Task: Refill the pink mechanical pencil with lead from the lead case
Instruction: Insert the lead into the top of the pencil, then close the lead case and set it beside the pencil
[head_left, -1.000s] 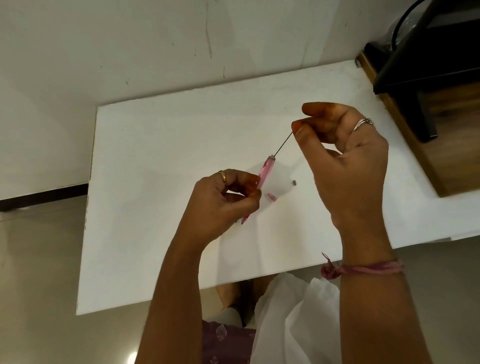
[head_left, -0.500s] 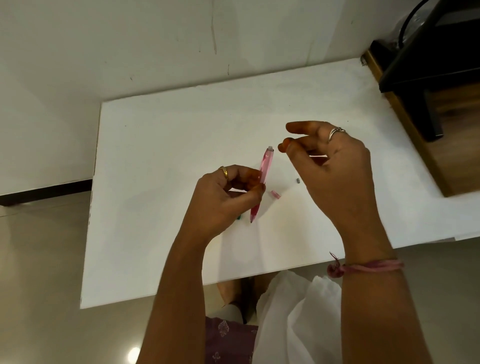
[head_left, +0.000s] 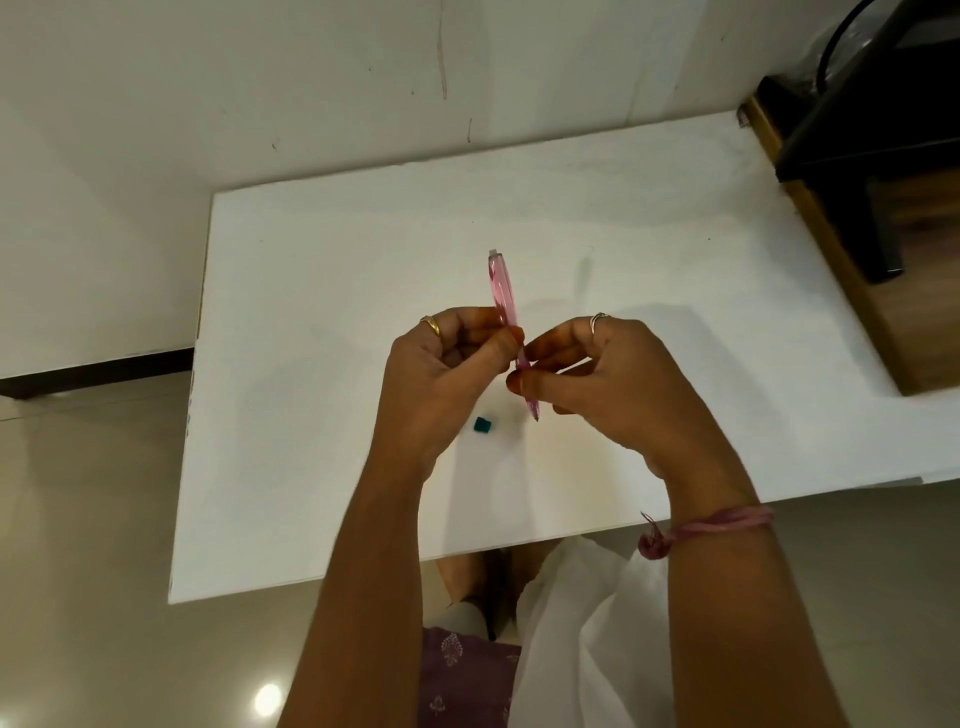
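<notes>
The pink mechanical pencil (head_left: 503, 291) stands nearly upright above the white table (head_left: 311, 312), its open top end pointing away from me and its tip down. My left hand (head_left: 447, 374) grips the pencil's middle between thumb and curled fingers. My right hand (head_left: 602, 379) pinches the lower barrel near the tip. A small teal piece (head_left: 482, 424) lies on the table below my left hand. No lead shows outside the pencil. My hands hide the pink cap and the small grey piece seen earlier.
A dark stand on a wooden surface (head_left: 883, 291) borders the table at the right. The wall runs along the table's far edge. White cloth (head_left: 571, 623) lies over my lap below the near edge.
The lead held by my right hand a second ago has gone into the pencil. My right hand came down from the top end and now pinches the lower barrel. The pencil stands more upright.
</notes>
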